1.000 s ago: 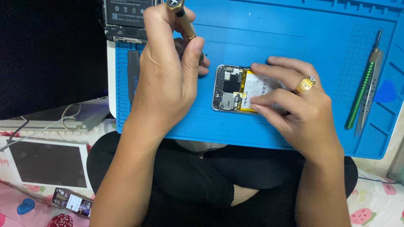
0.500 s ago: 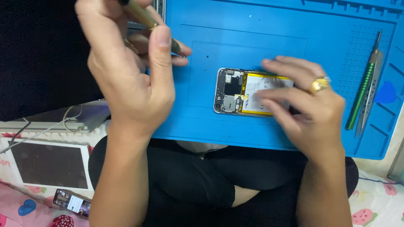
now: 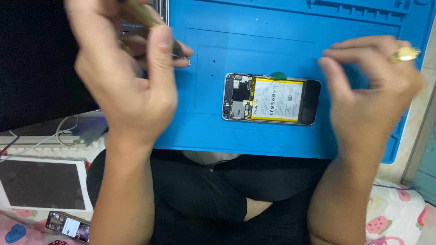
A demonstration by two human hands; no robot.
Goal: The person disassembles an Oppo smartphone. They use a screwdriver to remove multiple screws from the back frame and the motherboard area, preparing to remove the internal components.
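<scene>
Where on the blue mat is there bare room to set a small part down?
Free: the blue mat strip between the opened phone and its near edge, and the band above the phone. Crowded: far-left corner under the left hand with screwdriver; right side under the right hand.

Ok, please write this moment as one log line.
left hand: holds screwdriver | right hand: lifted, empty | opened phone: on blue mat, untouched

Both forearms are bare from wrist to elbow, with no sleeve, watch or bracelet in view. The left hand wears no ring that shows. The right hand carries 1 chunky gold ring with a raised, shiny top on a finger. The lower body is clothed in black trousers of plain, matte fabric that creases in soft folds, and a small patch of bare leg shows beneath 1 hem.
</scene>
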